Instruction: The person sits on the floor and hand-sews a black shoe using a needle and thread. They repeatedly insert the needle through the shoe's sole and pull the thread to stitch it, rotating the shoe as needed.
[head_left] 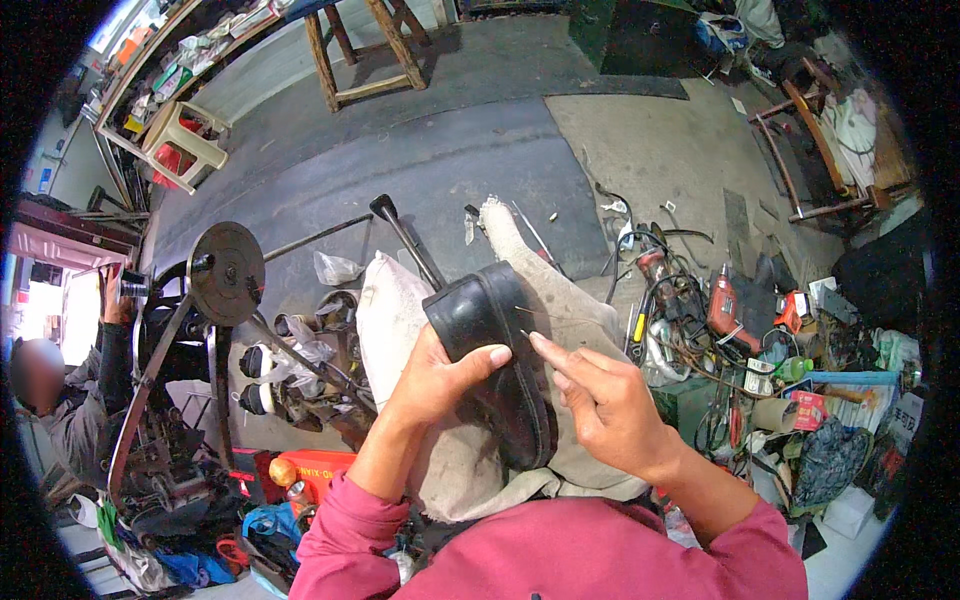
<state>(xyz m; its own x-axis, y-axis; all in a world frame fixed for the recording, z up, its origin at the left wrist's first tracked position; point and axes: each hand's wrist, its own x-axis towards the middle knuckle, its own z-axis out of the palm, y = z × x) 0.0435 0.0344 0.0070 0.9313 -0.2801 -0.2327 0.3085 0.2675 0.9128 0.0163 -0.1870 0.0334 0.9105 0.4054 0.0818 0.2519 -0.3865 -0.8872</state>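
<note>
A black leather shoe (525, 410) rests across my lap, on a pale cloth (385, 310) that covers my legs. My left hand (425, 375) grips it from the left, with the thumb lying across the leather. On the other side, my right hand (612, 410) has its fingers curled and its index finger directed at the edge of the sole. A small thin tip shows just ahead of that finger, and a fine strand lies near it. Whatever the right fingers hold is mostly hidden.
To the left stands a black machine with a round wheel (227, 275); a person (80, 430) is beyond it. Shoes (262, 375) lie near its base. At right are a red drill (722, 305), tangled cables and piled supplies. A wooden stool (370, 95) stands far ahead.
</note>
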